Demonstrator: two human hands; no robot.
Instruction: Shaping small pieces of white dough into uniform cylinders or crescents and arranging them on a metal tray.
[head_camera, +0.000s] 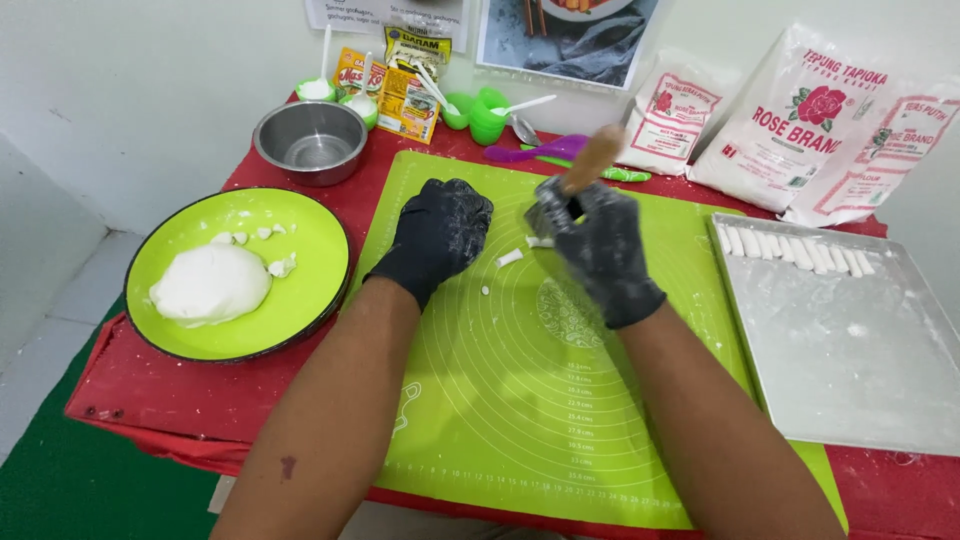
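Nearest the camera, two bare forearms reach out over a lime-green silicone baking mat (520, 400) printed with measuring rings, spread on a red-covered tabletop (180, 395). Both hands wear black gloves dusted with flour.

The left hand (438, 232) rests knuckles-up on the mat, fingers curled under into a loose fist; whether anything is inside cannot be told. The right hand (598, 245) is just beside it, fingers clamped around a wooden-handled metal dough cutter (585, 170), handle tilted up and away, blade down at the mat and mostly hidden by the glove. Between the two hands lie small white cut dough pieces (510, 258) on the mat, one touching the blade area, a tiny crumb nearer the left wrist.

To the left, a round lime-green plate with a dark rim (310, 240) holds a smooth white dough lump (210, 284) and a few torn scraps. To the right, a rectangular floured metal tray (850, 370) carries a row of white dough sticks (795, 250) along its far edge.

Farther back: a steel bowl (310, 140), small green cups with white spoons (480, 112), a purple spatula (530, 152), yellow seasoning sachets (405, 85), and white flour bags (800, 125) leaning on the wall.
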